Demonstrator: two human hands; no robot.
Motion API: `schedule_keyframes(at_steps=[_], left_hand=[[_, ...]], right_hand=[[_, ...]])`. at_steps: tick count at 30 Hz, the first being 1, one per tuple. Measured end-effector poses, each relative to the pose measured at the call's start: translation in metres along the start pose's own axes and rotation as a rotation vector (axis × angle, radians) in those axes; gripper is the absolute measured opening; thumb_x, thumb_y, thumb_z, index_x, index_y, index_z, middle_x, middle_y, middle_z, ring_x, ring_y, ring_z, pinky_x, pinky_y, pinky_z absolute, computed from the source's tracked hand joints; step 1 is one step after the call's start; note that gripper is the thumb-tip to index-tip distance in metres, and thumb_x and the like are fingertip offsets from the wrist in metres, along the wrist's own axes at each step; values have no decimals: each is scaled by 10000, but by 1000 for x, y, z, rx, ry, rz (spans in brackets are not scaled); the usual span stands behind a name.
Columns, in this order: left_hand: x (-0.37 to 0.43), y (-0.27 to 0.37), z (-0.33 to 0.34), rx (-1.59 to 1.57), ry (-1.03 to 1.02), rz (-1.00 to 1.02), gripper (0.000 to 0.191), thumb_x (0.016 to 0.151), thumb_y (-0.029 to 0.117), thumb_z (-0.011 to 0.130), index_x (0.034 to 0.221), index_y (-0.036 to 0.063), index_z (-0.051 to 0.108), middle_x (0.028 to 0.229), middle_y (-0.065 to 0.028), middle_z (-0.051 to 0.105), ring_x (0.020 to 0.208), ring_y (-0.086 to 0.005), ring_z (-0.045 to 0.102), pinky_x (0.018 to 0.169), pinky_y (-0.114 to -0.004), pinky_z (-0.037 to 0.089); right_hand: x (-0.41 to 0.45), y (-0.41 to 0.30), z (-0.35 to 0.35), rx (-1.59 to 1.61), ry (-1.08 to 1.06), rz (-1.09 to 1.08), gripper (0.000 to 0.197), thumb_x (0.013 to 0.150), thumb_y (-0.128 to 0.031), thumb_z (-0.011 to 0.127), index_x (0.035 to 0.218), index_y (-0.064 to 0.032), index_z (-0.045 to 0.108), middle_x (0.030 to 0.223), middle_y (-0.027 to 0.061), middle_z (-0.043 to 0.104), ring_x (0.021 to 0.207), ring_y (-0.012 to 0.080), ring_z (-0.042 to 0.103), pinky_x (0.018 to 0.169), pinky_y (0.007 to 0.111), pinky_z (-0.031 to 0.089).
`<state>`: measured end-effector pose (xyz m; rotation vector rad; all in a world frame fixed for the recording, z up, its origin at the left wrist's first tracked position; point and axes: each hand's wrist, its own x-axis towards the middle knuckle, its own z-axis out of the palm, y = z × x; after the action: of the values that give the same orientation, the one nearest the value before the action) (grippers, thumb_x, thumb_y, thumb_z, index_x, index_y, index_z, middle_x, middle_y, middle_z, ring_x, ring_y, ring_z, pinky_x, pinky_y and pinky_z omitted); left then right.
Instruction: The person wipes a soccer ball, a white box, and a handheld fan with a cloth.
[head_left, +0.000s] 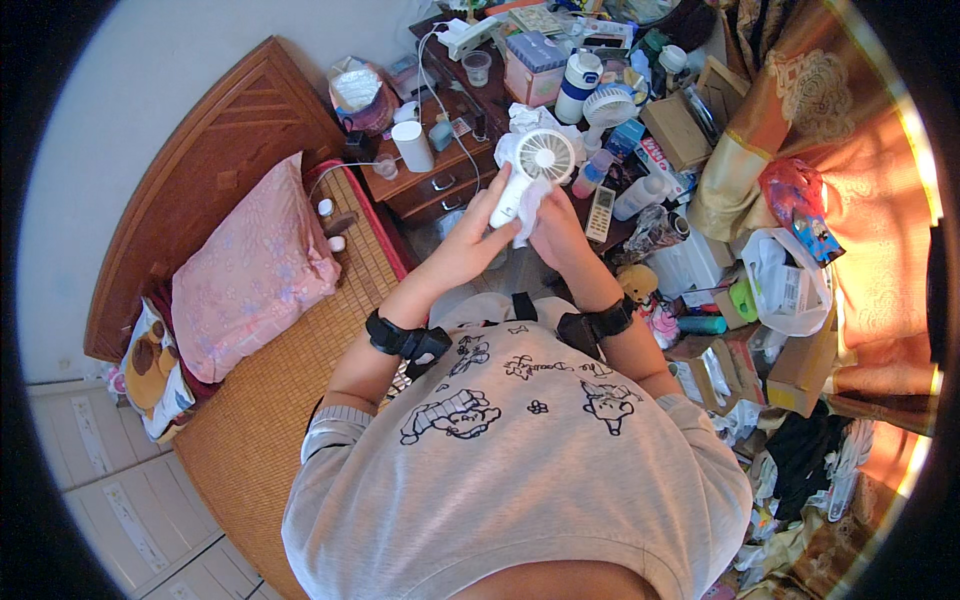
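A white handheld fan (545, 156) with a round grille is held out in front of me, over the edge of the cluttered desk. My left hand (480, 229) grips its handle from the left, fingers along the side and thumb across the lower end. My right hand (556, 229) holds a crumpled white tissue or cloth (531, 210) against the handle's right side; its fingertips are partly hidden. More crumpled white paper (534, 120) lies just behind the fan. A second white fan (609, 107) stands beyond it, near a white and blue bottle (581, 86).
A remote control (600, 214), bottles and boxes crowd the desk to the right. A wooden nightstand (397, 180) holds a white cylinder (412, 146) and a trailing cable. The bed with its woven mat (300, 360) is at left; cardboard boxes (802, 367) and bags are at right.
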<state>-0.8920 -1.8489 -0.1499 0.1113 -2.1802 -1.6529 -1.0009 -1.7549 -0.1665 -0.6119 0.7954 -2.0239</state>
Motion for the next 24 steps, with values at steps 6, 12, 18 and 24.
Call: schedule_keyframes(at_steps=[6,12,18,24], left_hand=[[-4,11,1,91,-16,-29,667,815,108,571,1364,57,196,1165,-117,454,1071,-197,439,924,-296,319],[-6,-1,-33,25,280,3,399,749,105,657,1128,68,535,748,9,464,698,-68,447,638,-199,377],[0,15,-43,124,146,68,465,702,162,711,1111,32,532,925,-47,556,856,-101,517,734,-224,420],[-8,17,-56,-67,9,-239,338,671,126,737,944,23,566,846,-13,598,785,-70,539,699,-214,429]], right_hand=[[8,-4,0,-37,264,155,254,893,-226,462,1047,-27,496,880,34,567,769,118,566,662,263,466],[10,-7,-1,-360,49,209,305,821,-223,597,1044,-20,556,948,45,602,802,81,558,685,231,454],[6,6,6,-619,-357,314,316,760,-154,645,1040,-34,558,890,32,611,759,82,564,653,236,459],[1,8,5,-643,-385,456,336,762,-204,643,1018,-1,564,848,35,602,706,77,554,598,223,451]])
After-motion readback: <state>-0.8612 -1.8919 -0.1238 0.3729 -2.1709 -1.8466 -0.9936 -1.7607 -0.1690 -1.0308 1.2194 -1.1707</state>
